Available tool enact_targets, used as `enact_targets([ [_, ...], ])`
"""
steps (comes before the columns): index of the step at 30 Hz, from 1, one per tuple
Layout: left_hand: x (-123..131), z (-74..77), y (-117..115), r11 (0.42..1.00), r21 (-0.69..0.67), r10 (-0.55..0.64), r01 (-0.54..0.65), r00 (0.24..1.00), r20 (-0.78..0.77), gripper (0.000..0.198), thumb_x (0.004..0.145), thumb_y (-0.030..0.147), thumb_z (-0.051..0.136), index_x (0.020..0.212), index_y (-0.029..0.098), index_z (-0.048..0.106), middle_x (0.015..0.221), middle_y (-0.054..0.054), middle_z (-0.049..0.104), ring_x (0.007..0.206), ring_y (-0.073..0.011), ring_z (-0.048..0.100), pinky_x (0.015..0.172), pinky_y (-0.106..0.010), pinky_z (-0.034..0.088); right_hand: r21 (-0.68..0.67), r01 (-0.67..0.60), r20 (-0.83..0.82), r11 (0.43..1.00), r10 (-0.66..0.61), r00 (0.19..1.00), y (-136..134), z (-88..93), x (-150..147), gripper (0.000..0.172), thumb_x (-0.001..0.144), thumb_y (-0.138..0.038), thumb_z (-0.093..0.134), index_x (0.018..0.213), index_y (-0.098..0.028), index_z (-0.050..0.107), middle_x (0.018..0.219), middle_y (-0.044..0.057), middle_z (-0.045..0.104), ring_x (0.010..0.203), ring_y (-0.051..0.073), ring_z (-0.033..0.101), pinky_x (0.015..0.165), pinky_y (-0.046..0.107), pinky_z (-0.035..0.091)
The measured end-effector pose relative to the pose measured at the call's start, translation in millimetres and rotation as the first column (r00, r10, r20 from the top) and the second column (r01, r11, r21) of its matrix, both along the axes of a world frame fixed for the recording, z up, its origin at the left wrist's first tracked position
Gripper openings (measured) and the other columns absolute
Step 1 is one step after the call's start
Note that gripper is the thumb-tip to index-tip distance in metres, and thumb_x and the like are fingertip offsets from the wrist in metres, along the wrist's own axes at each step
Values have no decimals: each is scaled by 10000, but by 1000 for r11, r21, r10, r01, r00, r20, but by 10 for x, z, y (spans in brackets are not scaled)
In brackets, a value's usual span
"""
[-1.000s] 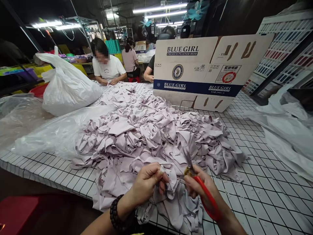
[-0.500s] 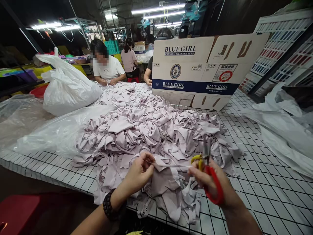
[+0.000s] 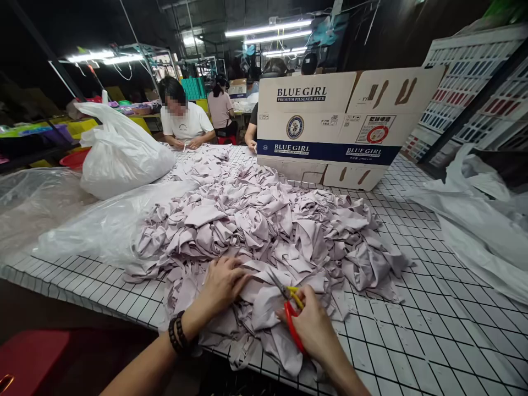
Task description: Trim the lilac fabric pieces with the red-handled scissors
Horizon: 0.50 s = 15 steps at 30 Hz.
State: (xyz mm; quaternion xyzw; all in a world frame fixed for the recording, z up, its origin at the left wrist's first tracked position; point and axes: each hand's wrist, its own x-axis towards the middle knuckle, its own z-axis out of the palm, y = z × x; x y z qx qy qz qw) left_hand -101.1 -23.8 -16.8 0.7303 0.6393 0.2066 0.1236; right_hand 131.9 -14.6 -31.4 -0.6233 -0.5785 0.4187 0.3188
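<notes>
A big heap of pale lilac fabric pieces (image 3: 264, 225) covers the middle of the white gridded table (image 3: 416, 324). My left hand (image 3: 223, 281), a dark bead bracelet on its wrist, rests on the near edge of the heap with its fingers curled into the cloth. My right hand (image 3: 314, 330) is closed around red-handled thread snips (image 3: 292, 316), whose yellow-tipped blades point up and left over the fabric. Both hands sit close together at the table's front edge.
A Blue Girl cardboard box (image 3: 342, 126) stands behind the heap. A full white plastic bag (image 3: 119, 154) and clear plastic sheeting (image 3: 53, 220) lie at the left, more plastic (image 3: 482, 214) at the right. A seated person in a white shirt (image 3: 183, 121) and others work at the far end.
Both hands have dropped from holding a strip stretched between them to the heap's near edge. The right hand with the snips moved left and down; the left hand now lies on the cloth.
</notes>
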Motion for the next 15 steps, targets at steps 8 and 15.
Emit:
enact_targets([
  [8,187,462,-11,983,-184,98,19,792,602,413,953,505,355,927,174,599,749,-25,573,674,-161,537,642,-273,478,-38,-195,-474,980,155,867,155,579,189,424,681,-487,750,901,-227,498,774,8,644,672,173,612,634,286,506],
  [15,224,1131,-33,550,-541,-48,637,671,740,193,712,343,697,660,165,640,567,61,539,541,-106,496,539,-193,427,-98,-317,-500,943,229,835,140,1002,98,417,602,-442,817,849,-222,563,866,55,725,682,207,676,642,319,544],
])
